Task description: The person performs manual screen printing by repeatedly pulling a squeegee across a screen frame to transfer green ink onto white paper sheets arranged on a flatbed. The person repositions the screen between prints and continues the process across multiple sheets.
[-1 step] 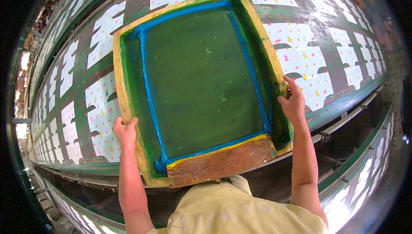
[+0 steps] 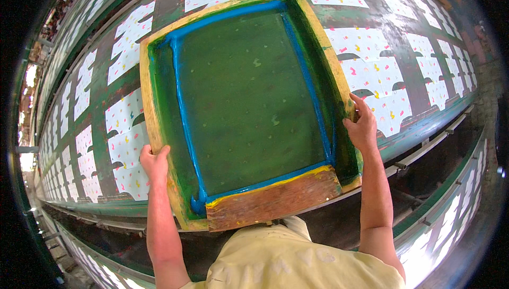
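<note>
A large screen printing frame (image 2: 148, 95) with yellowish wooden sides lies before me over the long table. Its green mesh (image 2: 244, 103) is bordered by wet blue ink (image 2: 183, 114). Against the near side leans a brown wooden squeegee (image 2: 273, 199) with yellow and blue along its upper edge. My left hand (image 2: 155, 163) grips the left side of the frame, thumb on top. On the right side, my right hand (image 2: 361, 124) holds the frame with fingers curled round the edge. The undersides of both hands' grips are hidden.
White cut fabric pieces (image 2: 376, 77) with small coloured prints lie in rows on the dark green table (image 2: 169, 5). A metal rail (image 2: 424, 154) runs along the near table edge. Another table with white pieces (image 2: 450, 236) stands behind me at the lower right.
</note>
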`<state>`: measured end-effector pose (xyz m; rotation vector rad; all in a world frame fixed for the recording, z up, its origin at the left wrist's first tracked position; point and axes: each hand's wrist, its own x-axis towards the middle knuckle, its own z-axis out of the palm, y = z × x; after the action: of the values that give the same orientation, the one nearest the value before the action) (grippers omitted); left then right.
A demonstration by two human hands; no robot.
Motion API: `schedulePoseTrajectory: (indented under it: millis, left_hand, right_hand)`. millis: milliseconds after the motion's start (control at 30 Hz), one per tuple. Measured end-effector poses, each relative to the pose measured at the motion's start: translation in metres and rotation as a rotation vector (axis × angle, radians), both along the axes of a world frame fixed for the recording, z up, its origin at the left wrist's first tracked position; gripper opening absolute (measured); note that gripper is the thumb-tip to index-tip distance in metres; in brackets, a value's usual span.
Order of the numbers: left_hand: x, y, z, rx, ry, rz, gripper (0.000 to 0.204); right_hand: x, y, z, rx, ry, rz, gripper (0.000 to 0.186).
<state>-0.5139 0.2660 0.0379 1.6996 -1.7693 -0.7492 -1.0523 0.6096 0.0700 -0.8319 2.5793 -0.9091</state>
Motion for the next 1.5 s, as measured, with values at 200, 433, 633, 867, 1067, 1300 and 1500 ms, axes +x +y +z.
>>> schedulePoseTrajectory:
  millis: [200,433,633,867,1067,1300,1500]
  left_hand:
    - [-0.006,-0.011,-0.014,0.017,0.039,-0.009,0.025]
    - [0.015,-0.006,-0.009,-0.063,-0.102,-0.154,0.048]
    - [0.022,-0.003,-0.026,0.118,0.295,-0.174,0.087]
    - [0.027,0.000,-0.035,0.064,0.372,-0.198,0.085]
    - [0.022,0.002,-0.032,-0.062,0.153,-0.183,0.089]
    - [0.018,0.005,-0.030,-0.125,0.140,-0.207,0.087]
    - [0.017,0.006,-0.029,-0.113,0.088,-0.191,0.088]
  right_hand:
    - [0.001,-0.002,0.007,-0.014,0.045,0.062,0.074]
    - [0.111,0.042,0.059,-0.082,0.265,0.656,0.060]
    - [0.208,0.045,0.064,-0.010,0.327,1.095,0.047]
    - [0.251,0.011,0.072,0.038,0.368,1.028,0.052]
    - [0.260,-0.027,0.082,0.275,0.323,0.985,0.050]
    - [0.285,0.009,0.080,0.282,0.368,0.902,0.049]
    - [0.288,0.016,0.050,0.155,0.510,0.892,0.060]
